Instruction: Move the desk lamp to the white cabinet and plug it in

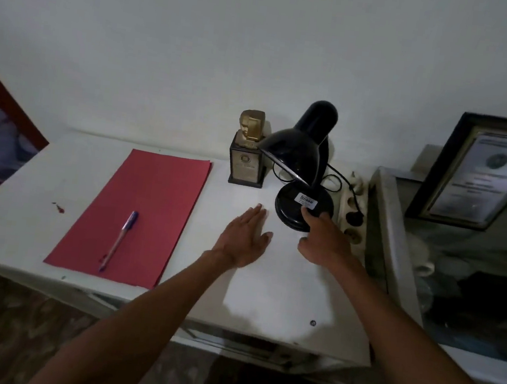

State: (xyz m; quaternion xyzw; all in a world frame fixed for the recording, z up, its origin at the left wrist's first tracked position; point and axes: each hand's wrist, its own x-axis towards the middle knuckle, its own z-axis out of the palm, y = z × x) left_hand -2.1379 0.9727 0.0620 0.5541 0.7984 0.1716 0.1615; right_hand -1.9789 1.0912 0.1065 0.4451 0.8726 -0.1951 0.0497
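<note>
A black desk lamp (301, 153) stands on the white cabinet (40, 193), near its back right corner, shade tilted down to the left. Its round base (292, 201) carries a white label. The black cord loops behind the base to a plug (355, 217) seated in a white power strip (353, 209) along the cabinet's right edge. My right hand (322, 240) has a fingertip resting on the front of the base; it grips nothing. My left hand (247, 238) lies flat on the cabinet top, just left of the base, fingers apart.
A red folder (156, 199) with a pen (120, 236) on it lies to the left. A gold bust trophy (249, 150) stands just behind and left of the lamp. On the right is a glass-topped case (398, 240) with a framed certificate (481, 173).
</note>
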